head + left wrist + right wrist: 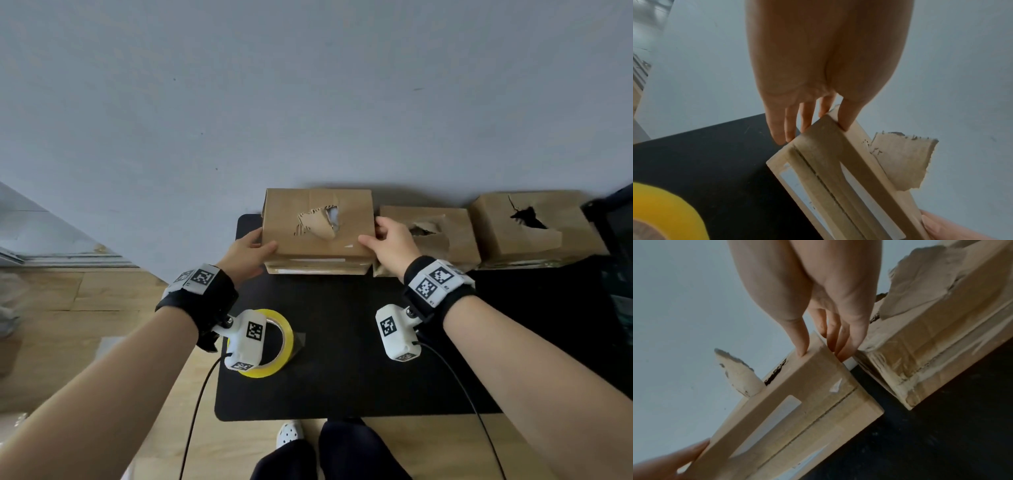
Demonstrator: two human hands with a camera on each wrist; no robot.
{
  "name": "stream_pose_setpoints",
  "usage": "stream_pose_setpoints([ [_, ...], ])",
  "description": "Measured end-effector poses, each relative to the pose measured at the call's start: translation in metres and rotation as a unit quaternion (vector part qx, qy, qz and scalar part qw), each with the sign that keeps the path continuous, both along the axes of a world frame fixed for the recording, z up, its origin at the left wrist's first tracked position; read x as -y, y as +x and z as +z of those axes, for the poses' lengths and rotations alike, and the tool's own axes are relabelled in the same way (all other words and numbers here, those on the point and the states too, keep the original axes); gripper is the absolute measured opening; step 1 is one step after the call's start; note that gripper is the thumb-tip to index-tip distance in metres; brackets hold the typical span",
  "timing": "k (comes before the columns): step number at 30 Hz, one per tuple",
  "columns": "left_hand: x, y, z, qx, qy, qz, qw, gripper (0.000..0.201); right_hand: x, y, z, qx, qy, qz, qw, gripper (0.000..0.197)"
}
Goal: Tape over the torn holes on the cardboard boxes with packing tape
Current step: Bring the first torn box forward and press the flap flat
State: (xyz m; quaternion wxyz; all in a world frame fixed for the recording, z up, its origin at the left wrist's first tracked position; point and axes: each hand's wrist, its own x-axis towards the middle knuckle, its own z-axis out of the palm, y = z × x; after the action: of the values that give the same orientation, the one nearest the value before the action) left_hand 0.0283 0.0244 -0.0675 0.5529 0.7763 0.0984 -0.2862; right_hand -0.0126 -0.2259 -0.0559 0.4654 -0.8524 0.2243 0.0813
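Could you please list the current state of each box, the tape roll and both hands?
Left box: torn open on top, untaped, held at both ends.
Middle box: torn, untaped, on the mat.
Right box: torn, untaped.
Tape roll: lying flat, untouched.
Left hand: grips left box's left end.
Right hand: grips its right end.

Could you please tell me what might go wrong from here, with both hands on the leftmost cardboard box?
1. The torn flap of the leftmost brown cardboard box stands up; catching it may widen the hole.
2. The right hand sits in the narrow gap beside the middle torn cardboard box, which may get nudged.
3. The left hand has a shallow edge grip, so the box could slip onto the yellow tape roll.
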Motion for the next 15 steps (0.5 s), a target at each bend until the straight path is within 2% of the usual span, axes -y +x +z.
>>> stream_pose_setpoints([
  [3,-0.005,-0.011,0.018,0.012,-0.029,0.016,0.999,0.046,0.003,-0.014,0.015,0.013,0.046,0.004,0.999,0.038],
  [9,-0.016,-0.055,0.048,0.041,-0.045,0.027,0.998,0.041,0.005,-0.059,0.043,0.035,0.086,-0.002,0.996,0.033],
  [15,-0.025,-0.104,0.066,0.045,-0.061,-0.016,0.997,0.041,0.01,-0.118,0.053,0.018,0.179,-0.038,0.983,0.037],
])
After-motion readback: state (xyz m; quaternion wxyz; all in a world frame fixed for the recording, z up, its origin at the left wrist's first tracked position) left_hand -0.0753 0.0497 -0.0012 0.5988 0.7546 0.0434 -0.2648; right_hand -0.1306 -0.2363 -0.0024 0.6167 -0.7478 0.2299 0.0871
